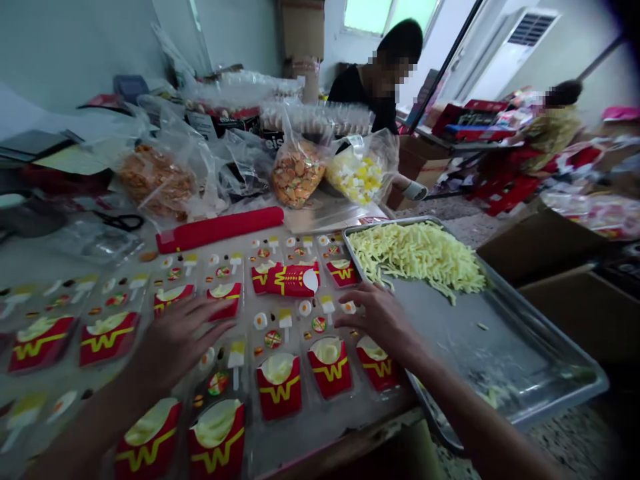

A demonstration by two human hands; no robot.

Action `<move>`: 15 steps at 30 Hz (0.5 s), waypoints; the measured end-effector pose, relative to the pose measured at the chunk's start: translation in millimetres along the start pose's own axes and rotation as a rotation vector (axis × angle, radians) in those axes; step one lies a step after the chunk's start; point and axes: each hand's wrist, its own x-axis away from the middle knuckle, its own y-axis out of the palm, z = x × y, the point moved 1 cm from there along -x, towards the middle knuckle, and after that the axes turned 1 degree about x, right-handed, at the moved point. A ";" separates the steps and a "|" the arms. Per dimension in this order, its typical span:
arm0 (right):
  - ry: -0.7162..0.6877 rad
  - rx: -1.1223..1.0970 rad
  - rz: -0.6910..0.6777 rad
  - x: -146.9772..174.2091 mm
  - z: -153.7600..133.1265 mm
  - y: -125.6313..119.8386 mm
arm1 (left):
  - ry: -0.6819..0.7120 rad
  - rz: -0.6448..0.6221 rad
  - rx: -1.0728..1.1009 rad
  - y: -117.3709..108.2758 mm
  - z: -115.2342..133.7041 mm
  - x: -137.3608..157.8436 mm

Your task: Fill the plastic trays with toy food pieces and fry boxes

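My left hand (183, 337) hovers over clear plastic packs left of centre, its fingers stretched out and holding nothing visible. My right hand (383, 320) is above the packs beside the metal tray (530, 360), fingers apart. Each pack carries a small red carton (329, 370) with a yellow W and pale fry-shaped pieces, plus a miniature ice pop (285, 323), a fried egg and small round pieces. Between and beyond my hands, flat red cartons (287, 279) lie across the packs. Pale yellow toy fries (420, 253) are heaped at the tray's far end.
A long red bundle (220, 229) lies behind the packs, with scissors (119, 221) to its left. Plastic bags of small brown pieces (297, 173) and yellow-white pieces (356, 173) stand at the back. One person (370, 93) sits beyond the table, another farther right. Cardboard boxes (545, 240) flank the tray.
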 end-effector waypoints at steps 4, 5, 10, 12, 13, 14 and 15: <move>0.065 -0.039 -0.049 -44.3 -5.2 20.4 | 0.251 -0.281 -0.139 82.3 29.6 -107.8; 0.095 0.004 -0.057 -57.4 -11.7 28.0 | 0.281 -0.348 -0.154 97.8 34.5 -124.8; 0.138 0.028 -0.155 -97.9 -31.3 50.9 | 0.346 -0.508 -0.099 131.1 33.6 -148.1; 0.172 0.015 -0.159 -99.1 -26.6 47.5 | 0.352 -0.470 -0.059 130.6 24.9 -147.4; 0.189 0.025 -0.138 -96.8 -22.6 43.0 | 0.343 -0.447 -0.051 129.6 21.1 -147.8; 0.199 0.049 -0.098 -92.9 -18.2 37.2 | 0.329 -0.431 -0.049 128.8 19.1 -148.6; 0.204 0.079 -0.051 -87.7 -14.2 30.7 | 0.310 -0.414 -0.053 128.6 19.7 -149.7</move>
